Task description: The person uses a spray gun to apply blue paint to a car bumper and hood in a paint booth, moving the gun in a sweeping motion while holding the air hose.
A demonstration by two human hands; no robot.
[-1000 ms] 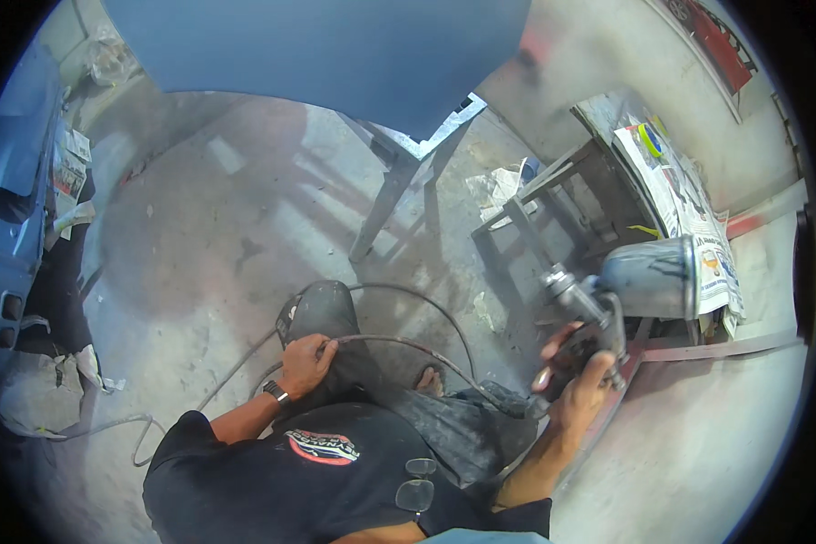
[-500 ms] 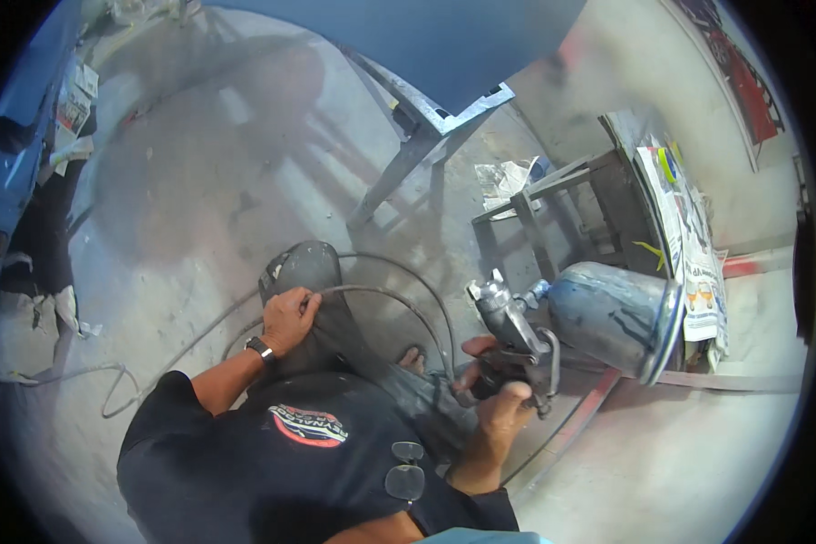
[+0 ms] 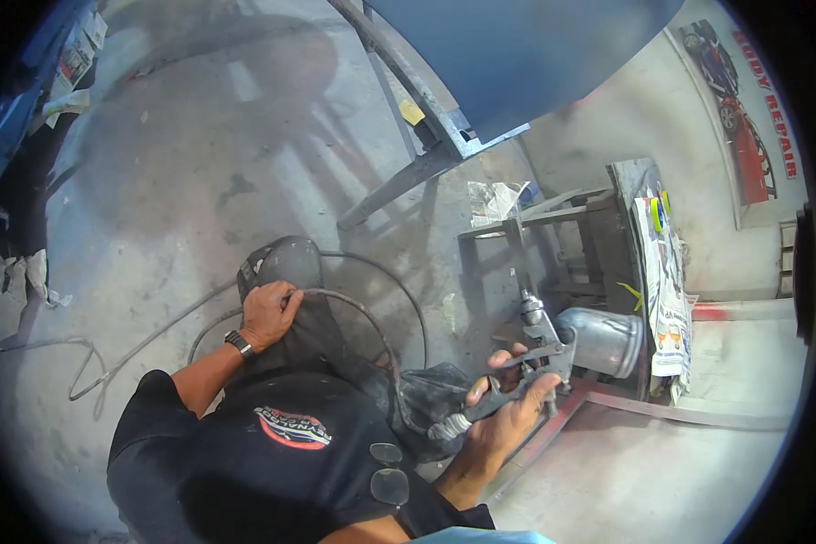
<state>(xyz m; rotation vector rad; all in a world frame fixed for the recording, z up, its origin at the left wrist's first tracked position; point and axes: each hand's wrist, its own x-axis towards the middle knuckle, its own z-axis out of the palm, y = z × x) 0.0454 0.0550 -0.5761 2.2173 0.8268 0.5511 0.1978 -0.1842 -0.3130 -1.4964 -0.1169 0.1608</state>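
Spray gun [image 3: 548,351] sits gripped in the right hand [image 3: 508,415], its cup [image 3: 607,343] lying to that hand's right; well to the left, the left hand [image 3: 270,315] is closed on the hose [image 3: 386,349]. Handling gun and hose together seems the present step; any move calls for slack. Rightward, the newspaper-covered bench [image 3: 627,195] crowds the cup; open floor [image 3: 190,199] lies ahead-left, the blue panel [image 3: 535,54] farther ahead.
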